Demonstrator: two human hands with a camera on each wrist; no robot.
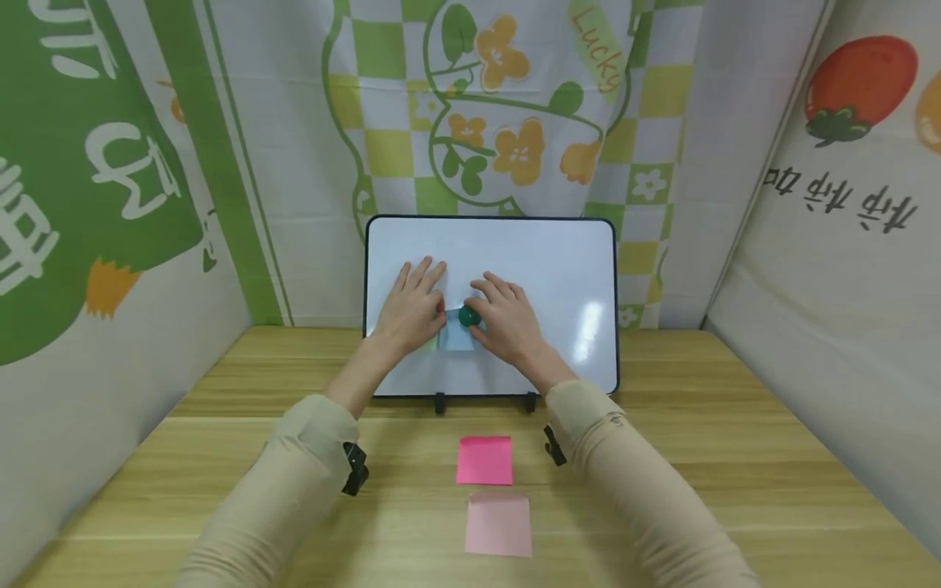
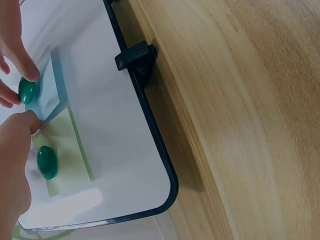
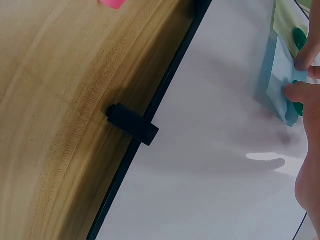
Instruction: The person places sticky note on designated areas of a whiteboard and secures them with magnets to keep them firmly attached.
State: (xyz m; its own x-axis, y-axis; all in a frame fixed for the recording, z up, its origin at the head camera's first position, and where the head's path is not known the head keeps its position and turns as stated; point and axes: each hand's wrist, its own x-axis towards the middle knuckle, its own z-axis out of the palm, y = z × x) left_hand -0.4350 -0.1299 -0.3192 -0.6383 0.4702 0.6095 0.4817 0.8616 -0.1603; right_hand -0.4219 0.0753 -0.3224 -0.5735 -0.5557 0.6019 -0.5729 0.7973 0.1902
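A whiteboard [image 1: 544, 253] with a black frame stands upright on the table, and a light blue sticky note [image 1: 457, 337] is on its face. My left hand [image 1: 413, 312] pinches the left edge of this note between thumb and forefinger, the other fingers spread over the board. My right hand [image 1: 509, 318] holds a round green magnet [image 1: 469, 316] by thumb and fingers against the note's upper right part. Beside the blue note, a pale green sticky note [image 2: 67, 150] lies on the board under a second green magnet [image 2: 47, 162], largely hidden by my left hand in the head view.
Two black clips [image 1: 439, 403] hold the board's lower edge. On the wooden table [image 1: 662, 457] in front lie a bright pink sticky note [image 1: 484, 461] and a paler pink sticky note [image 1: 498, 525]. Printed curtains [image 1: 294, 163] close off the back and sides.
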